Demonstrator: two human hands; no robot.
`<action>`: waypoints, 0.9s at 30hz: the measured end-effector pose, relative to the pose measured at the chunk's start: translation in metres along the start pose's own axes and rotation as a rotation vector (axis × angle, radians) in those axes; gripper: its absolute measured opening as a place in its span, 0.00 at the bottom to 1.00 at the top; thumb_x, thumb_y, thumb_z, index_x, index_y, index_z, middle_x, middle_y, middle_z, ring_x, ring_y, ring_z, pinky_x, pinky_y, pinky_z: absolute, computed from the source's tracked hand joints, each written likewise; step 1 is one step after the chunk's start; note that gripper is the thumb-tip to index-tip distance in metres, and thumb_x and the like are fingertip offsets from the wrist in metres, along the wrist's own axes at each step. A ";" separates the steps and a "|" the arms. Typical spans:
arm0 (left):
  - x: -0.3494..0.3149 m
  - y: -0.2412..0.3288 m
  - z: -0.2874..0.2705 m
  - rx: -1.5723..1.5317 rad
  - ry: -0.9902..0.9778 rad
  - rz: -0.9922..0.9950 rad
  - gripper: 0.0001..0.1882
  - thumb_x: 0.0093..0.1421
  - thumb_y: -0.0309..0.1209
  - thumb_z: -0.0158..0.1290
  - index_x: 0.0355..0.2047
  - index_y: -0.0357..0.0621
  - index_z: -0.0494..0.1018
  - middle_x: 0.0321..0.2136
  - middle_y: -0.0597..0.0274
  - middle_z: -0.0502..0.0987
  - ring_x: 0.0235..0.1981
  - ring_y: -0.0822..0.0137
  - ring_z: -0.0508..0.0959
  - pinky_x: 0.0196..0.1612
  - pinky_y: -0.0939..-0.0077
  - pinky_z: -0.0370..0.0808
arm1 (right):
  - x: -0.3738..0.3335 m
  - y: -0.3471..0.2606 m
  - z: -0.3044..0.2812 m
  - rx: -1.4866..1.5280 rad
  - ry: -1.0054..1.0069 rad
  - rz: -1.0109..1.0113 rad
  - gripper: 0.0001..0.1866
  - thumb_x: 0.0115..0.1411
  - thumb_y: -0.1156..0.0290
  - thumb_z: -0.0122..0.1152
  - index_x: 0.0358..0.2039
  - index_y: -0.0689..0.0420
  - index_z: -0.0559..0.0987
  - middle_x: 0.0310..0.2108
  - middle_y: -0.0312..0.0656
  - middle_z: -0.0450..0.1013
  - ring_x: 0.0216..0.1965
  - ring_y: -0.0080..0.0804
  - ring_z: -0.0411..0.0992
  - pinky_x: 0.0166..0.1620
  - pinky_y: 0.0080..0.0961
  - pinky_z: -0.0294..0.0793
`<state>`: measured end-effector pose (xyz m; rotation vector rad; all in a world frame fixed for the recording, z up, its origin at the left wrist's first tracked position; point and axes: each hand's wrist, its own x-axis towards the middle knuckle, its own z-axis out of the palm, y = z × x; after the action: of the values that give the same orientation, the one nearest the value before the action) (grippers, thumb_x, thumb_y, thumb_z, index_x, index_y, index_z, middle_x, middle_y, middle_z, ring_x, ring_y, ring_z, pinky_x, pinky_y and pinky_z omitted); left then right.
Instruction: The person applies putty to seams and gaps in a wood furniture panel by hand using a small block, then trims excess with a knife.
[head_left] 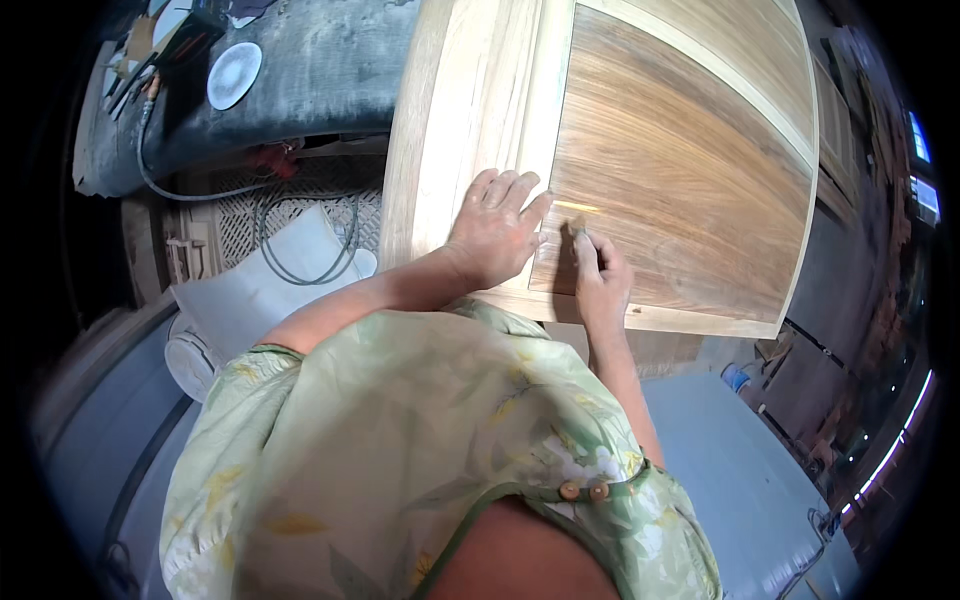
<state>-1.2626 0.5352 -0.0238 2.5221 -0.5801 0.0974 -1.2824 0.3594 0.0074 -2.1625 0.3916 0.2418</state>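
A wooden panel (680, 140) with brown grain sits inside a pale wood frame (455, 110), lying before me like a door or cabinet front. My left hand (495, 240) rests flat on the frame's pale upright, its fingers apart and reaching toward the panel's left edge. Beside it, my right hand (605, 280) is closed in a pinch over the panel's lower left part. A small pale bit shows at its fingertips, too small to name, close to the wood. A thin bright yellowish streak lies on the panel just above the fingertips.
Left stands a dark-covered table (330, 70) with a white round disc (235, 76) and several tools at its corner. A hose (190, 195) hangs below, near a pale curved sheet (250, 270). A grey-blue surface (720, 450) spreads at the lower right, near a small blue-and-white container (736, 377).
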 end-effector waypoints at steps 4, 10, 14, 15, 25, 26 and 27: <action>-0.014 -0.011 -0.010 -0.050 0.105 -0.044 0.21 0.51 0.33 0.56 0.44 0.36 0.70 0.46 0.49 0.67 0.50 0.50 0.66 0.55 0.54 0.59 | 0.020 -0.007 0.010 -0.011 -0.012 -0.162 0.09 0.57 0.69 0.59 0.34 0.60 0.80 0.27 0.48 0.76 0.26 0.36 0.73 0.34 0.27 0.71; -0.037 -0.024 -0.013 0.059 0.088 -0.132 0.21 0.53 0.34 0.54 0.46 0.37 0.69 0.47 0.49 0.66 0.52 0.49 0.65 0.57 0.51 0.57 | 0.023 -0.004 0.022 -0.097 -0.085 -0.262 0.08 0.54 0.69 0.59 0.29 0.61 0.78 0.22 0.49 0.72 0.24 0.42 0.72 0.32 0.34 0.71; -0.041 -0.027 -0.006 0.083 0.098 -0.122 0.21 0.54 0.35 0.53 0.47 0.38 0.69 0.49 0.49 0.65 0.54 0.50 0.64 0.58 0.50 0.55 | 0.023 -0.007 0.030 -0.114 -0.074 -0.244 0.09 0.54 0.69 0.58 0.29 0.63 0.77 0.23 0.51 0.72 0.25 0.46 0.72 0.32 0.37 0.71; -0.041 -0.028 -0.006 0.079 0.090 -0.121 0.21 0.54 0.35 0.53 0.47 0.39 0.69 0.49 0.49 0.65 0.54 0.50 0.63 0.58 0.50 0.55 | 0.025 -0.006 0.031 -0.149 -0.069 -0.256 0.09 0.54 0.69 0.57 0.29 0.63 0.77 0.23 0.52 0.72 0.25 0.47 0.72 0.32 0.38 0.71; -0.042 -0.030 -0.007 0.028 0.089 -0.115 0.23 0.53 0.37 0.55 0.47 0.40 0.70 0.49 0.52 0.66 0.56 0.53 0.63 0.59 0.51 0.55 | 0.045 -0.018 0.039 -0.211 0.102 -0.384 0.07 0.54 0.73 0.56 0.24 0.63 0.74 0.21 0.50 0.70 0.23 0.45 0.70 0.29 0.38 0.69; -0.042 -0.030 -0.008 0.026 0.084 -0.117 0.23 0.53 0.37 0.55 0.47 0.40 0.70 0.49 0.52 0.66 0.56 0.53 0.63 0.59 0.51 0.55 | 0.048 -0.024 0.037 -0.186 0.145 -0.394 0.06 0.55 0.73 0.56 0.25 0.63 0.74 0.21 0.50 0.70 0.23 0.44 0.69 0.29 0.37 0.69; -0.042 -0.030 -0.008 0.002 0.080 -0.120 0.23 0.53 0.36 0.55 0.48 0.40 0.70 0.50 0.52 0.67 0.56 0.53 0.62 0.59 0.51 0.55 | 0.052 -0.027 0.031 -0.187 0.182 -0.459 0.06 0.56 0.74 0.55 0.25 0.63 0.74 0.21 0.49 0.70 0.23 0.42 0.69 0.28 0.35 0.69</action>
<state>-1.2878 0.5781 -0.0398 2.5356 -0.3960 0.1545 -1.2256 0.3894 -0.0064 -2.3976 -0.0363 -0.1842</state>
